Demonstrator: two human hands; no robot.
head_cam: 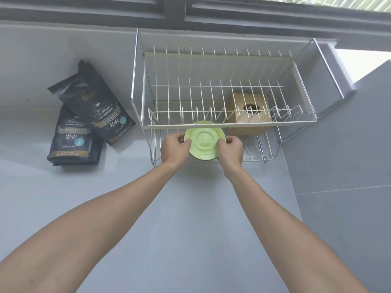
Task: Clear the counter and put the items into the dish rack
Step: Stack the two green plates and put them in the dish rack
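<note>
Your left hand (174,150) and right hand (230,152) pinch opposite rims of a green saucer (204,140), held at the dish rack's (230,123) near edge. It is probably glazed ceramic: light, stiff, slippery, breakable. Keep rim grips.

Bright, even daylight throughout, entering from the window (296,5) far above the right hand (231,152) and blowing out a white patch up and to the right of it. Soft, faint shadows only, pooled on the tabletop (190,229) just below both hands and beside the dark bags (84,115) off to the left of the left hand (174,150). Strong wide-angle bowing toward the edges, with slight overall softness and smeared fine detail.
</note>
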